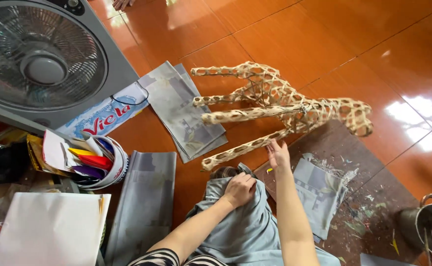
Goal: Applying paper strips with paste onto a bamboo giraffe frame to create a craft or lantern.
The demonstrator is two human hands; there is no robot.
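right hand: fingers flat, touching wicker animal just beyond | left hand: bunched on grey cloth, near

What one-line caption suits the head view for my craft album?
Right hand touches a woven animal frame; left hand rests on grey cloth.

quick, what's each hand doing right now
Left hand: closed, fingers curled, resting on the knee.
Right hand: open, fingertips touching the woven animal frame.

Home craft corner on a glossy red tiled floor, box fan, tub of coloured paper, paste-spattered board
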